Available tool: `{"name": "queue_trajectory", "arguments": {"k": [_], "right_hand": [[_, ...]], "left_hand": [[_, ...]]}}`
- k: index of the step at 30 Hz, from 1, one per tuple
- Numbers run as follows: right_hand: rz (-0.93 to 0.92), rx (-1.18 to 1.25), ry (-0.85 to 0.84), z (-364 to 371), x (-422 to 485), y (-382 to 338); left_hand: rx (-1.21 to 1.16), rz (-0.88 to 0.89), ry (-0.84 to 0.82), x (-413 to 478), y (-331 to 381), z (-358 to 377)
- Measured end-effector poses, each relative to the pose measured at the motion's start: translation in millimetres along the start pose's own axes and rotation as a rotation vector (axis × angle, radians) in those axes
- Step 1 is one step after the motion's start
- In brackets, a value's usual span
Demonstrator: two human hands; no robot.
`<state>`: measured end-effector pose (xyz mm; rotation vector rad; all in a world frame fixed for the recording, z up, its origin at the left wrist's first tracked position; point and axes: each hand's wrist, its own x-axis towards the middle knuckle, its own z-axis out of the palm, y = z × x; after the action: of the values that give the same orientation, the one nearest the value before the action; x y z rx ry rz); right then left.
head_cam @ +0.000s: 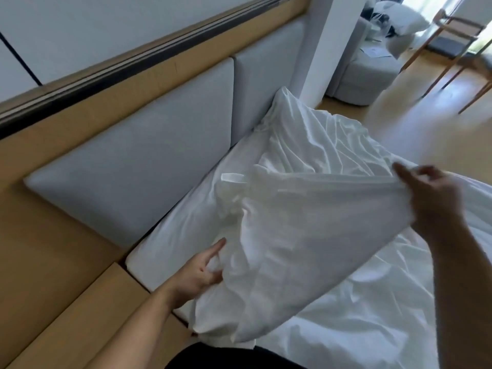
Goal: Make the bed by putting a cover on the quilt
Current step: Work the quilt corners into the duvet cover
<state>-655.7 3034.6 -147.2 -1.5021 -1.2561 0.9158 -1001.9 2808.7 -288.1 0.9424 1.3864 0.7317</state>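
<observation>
Cover beside padded headboard

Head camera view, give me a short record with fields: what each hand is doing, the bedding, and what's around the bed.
left hand: grips the near left side of the white cover
right hand: pinches the cover's upper edge, lifted off the bed
white cover: bunched, wrinkled, stretched between both hands; what is inside is hidden
mattress: white sheet, set against grey headboard pads
background: wooden chair, grey sofa
</observation>
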Motion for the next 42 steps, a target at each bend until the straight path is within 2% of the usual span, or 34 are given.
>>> {"name": "queue_trajectory", "arguments": {"k": [2, 3, 4, 6, 7, 8, 9, 10, 11, 14, 15, 18, 20, 22, 23, 25, 28, 30, 32, 33, 34, 35, 36, 37, 39, 40, 42], "right_hand": [[0.341, -0.250, -0.428, -11, -14, 35], [0.461, -0.405, -0.581, -10, -23, 59], [0.505, -0.566, -0.677, -4, -36, 76], [0.394, -0.825, -0.761, 23, -57, 107], [0.282, -0.917, -0.730, 42, -67, 115], [0.206, -0.945, -0.628, 65, -79, 116], [0.129, -0.895, -0.518, 87, -88, 120], [0.135, -0.835, -0.483, 110, -101, 112], [0.208, -0.743, -0.526, 130, -112, 103], [0.759, -0.275, -0.687, 163, -135, 94], [0.822, -0.176, -0.693, 166, -138, 95], [0.733, -0.050, -0.566, 169, -135, 92], [0.538, -0.086, -0.472, 166, -123, 74], [0.345, -0.012, -0.429, 153, -115, 40], [0.253, 0.058, -0.458, 147, -115, 23], [0.056, 0.067, -0.620, 137, -127, -11], [-0.278, -0.227, -0.879, 132, -163, -30], [-0.428, -0.356, -0.969, 128, -180, -24], [-0.413, -0.256, -0.899, 119, -183, -14], [-0.370, -0.151, -0.740, 113, -179, -8], [-0.311, -0.052, -0.505, 106, -172, -1], [-0.245, -0.005, -0.256, 100, -163, 9], [-0.148, -0.031, -0.085, 94, -155, 21], [-0.009, -0.096, -0.049, 88, -149, 30], [0.219, -0.242, -0.288, 88, -146, 47], [0.241, -0.266, -0.416, 90, -144, 53], [0.135, -0.268, -0.527, 93, -138, 48]], "left_hand": [[-0.062, 0.032, 0.081, -1, 0, 0], [-0.085, 0.045, 0.117, -1, 3, 2], [-0.098, 0.060, 0.140, 0, 6, 4], [-0.090, 0.086, 0.158, 1, 13, 10], [-0.080, 0.094, 0.166, 1, 16, 13], [-0.070, 0.093, 0.171, 0, 20, 16], [-0.065, 0.099, 0.171, 0, 21, 19], [-0.053, 0.108, 0.167, 0, 21, 21], [-0.043, 0.117, 0.163, 2, 18, 23], [-0.034, 0.116, 0.199, 2, 18, 27], [-0.030, 0.118, 0.212, 3, 18, 28], [-0.038, 0.115, 0.228, 3, 24, 30], [-0.032, 0.111, 0.236, 5, 24, 33], [-0.035, 0.100, 0.278, 11, 26, 38], [-0.032, 0.092, 0.304, 15, 29, 41], [-0.034, 0.099, 0.325, 22, 45, 48], [-0.055, 0.171, 0.297, 26, 57, 56], [-0.106, 0.189, 0.320, 27, 67, 60], [-0.184, 0.183, 0.348, 32, 78, 60], [-0.196, 0.202, 0.319, 34, 80, 57], [-0.217, 0.214, 0.293, 37, 83, 55], [-0.242, 0.203, 0.286, 40, 83, 55], [-0.276, 0.192, 0.288, 41, 83, 56], [-0.300, 0.190, 0.300, 43, 83, 58], [-0.310, 0.190, 0.339, 47, 81, 61], [-0.294, 0.195, 0.343, 49, 82, 62], [-0.250, 0.215, 0.315, 52, 85, 63]]}}
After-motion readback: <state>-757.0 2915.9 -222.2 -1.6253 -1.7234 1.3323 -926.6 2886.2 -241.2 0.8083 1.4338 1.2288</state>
